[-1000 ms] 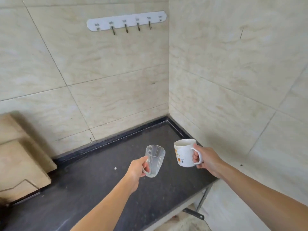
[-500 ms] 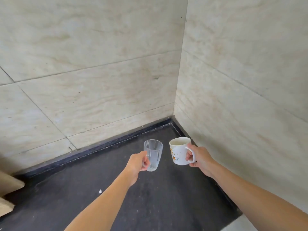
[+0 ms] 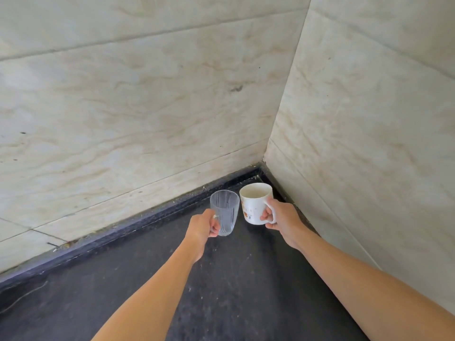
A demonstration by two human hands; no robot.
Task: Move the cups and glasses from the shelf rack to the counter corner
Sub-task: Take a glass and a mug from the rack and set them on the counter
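Head view: left hand (image 3: 203,225) curled round ribbed glass (image 3: 225,211) handle, right hand (image 3: 283,216) gripping white mug (image 3: 254,205) handle, both upright above dark surface (image 3: 234,291) near the corner.

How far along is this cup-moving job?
Nothing stands in the counter corner yet. In hand: the left hand holds a ribbed glass and the right hand a white mug, both near that corner. Left: set them down. The rack is out of view.

Kitchen: tiled walls (image 3: 147,107), dark counter (image 3: 234,291).
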